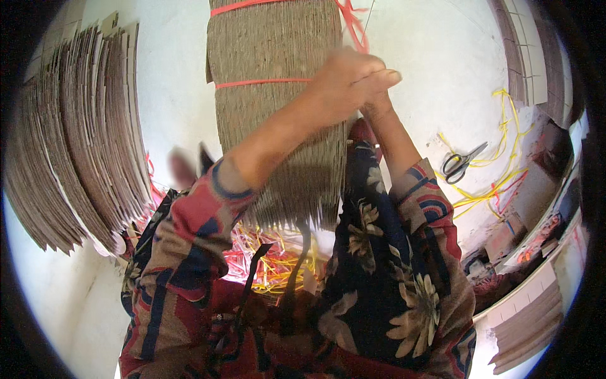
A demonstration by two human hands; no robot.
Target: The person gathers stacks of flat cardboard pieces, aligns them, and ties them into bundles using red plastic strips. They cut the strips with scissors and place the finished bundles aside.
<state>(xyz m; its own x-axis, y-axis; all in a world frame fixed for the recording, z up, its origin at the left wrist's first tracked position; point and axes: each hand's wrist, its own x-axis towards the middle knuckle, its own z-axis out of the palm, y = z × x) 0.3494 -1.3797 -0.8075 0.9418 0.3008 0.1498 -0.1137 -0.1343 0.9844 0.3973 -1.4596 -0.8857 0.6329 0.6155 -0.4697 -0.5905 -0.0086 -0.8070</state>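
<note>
Head view, far left: thick row of upright brown cardboard sheets (82,139) on the pale floor (173,95).
Centre, bundle of cardboard sheets (271,47): lies lengthwise, bound crosswise by red straps (262,81).
Near end, tangled strips (271,271): red and yellow, in a heap.
Left hand (347,76): curls into a fist over the bundle's right edge, fingers pressed together, thumb pointing right; cannot tell whether pinching anything.
Right hand (377,105): meets the left from behind, mostly hidden; cannot tell finger state.
Right, scissors (467,159): lie beside loose yellow strips (503,148).
</note>
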